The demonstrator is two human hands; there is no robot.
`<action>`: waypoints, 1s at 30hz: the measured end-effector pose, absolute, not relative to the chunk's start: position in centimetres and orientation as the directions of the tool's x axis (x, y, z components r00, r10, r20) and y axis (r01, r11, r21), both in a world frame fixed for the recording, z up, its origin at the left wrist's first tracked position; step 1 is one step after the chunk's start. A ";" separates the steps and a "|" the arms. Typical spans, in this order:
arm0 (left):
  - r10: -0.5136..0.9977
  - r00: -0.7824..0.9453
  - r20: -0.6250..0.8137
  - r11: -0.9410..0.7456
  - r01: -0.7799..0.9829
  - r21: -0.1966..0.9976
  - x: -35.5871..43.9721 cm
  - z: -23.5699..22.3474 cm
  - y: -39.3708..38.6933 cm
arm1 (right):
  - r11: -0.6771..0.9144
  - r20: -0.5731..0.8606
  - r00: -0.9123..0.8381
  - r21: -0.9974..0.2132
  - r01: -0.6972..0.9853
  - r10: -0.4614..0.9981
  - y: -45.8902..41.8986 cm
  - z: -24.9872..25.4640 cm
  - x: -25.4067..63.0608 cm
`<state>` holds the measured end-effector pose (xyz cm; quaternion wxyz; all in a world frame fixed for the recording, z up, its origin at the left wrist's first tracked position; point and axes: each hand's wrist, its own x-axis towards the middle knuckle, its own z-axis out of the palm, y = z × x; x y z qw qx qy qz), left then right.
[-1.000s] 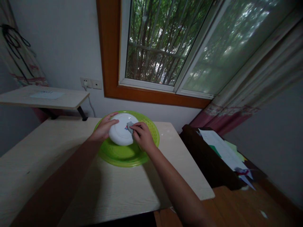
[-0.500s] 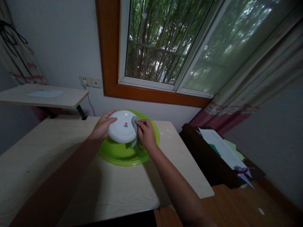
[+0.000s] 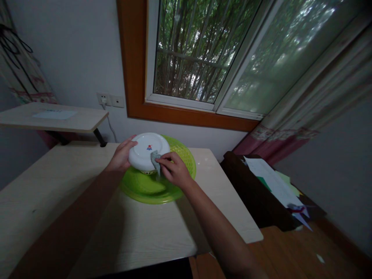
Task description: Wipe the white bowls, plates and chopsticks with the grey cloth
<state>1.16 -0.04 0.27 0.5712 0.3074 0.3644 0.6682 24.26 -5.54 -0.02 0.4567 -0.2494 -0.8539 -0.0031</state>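
A white plate [image 3: 139,155] is tilted with its underside towards me, a small red and blue mark near its middle. My left hand [image 3: 120,155] grips the plate's left edge, thumb on the underside and the other fingers mostly hidden behind. Pinched in my right hand [image 3: 173,169] is a grey cloth [image 3: 155,158], pressed on the lower right part of the underside. Both hands are over a green basin [image 3: 158,199], which has a dimpled or perforated surface at its right. A patterned edge [image 3: 148,172] shows just under the plate; whether it belongs to the plate I cannot tell.
The basin stands on a pale wooden table [image 3: 151,232] below a window [image 3: 200,54]. A raised shelf [image 3: 87,119] with a paper sheet [image 3: 54,114] is at the left, near wall sockets [image 3: 110,100]. Papers [image 3: 273,182] lie on dark furniture at the right.
My right hand has moved the cloth from the plate's right edge leftwards and down onto its lower right underside. The plate has shifted slightly left and tipped, uncovering more of the basin's right side.
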 end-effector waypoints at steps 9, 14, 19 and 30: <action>0.990 -0.135 -0.028 -0.053 -0.557 0.829 0.9 0.2 0.2 | 0.711 0.815 -0.121 -0.409 0.572 0.567 -4.4 0.0 24.7; 0.991 -0.130 -0.024 -0.051 -0.547 0.836 0.9 0.3 0.1 | 0.852 0.788 -0.414 -0.249 0.461 0.455 -5.6 -0.3 24.1; 0.993 -0.119 -0.016 -0.051 -0.541 0.839 1.1 0.6 -0.2 | 0.860 0.776 -0.435 -0.258 0.441 0.456 -5.8 -0.4 24.2; 1.000 -0.025 -0.002 -0.011 -0.517 0.856 0.8 0.1 0.0 | 0.668 0.786 0.007 -0.530 0.523 0.618 -4.3 0.2 25.0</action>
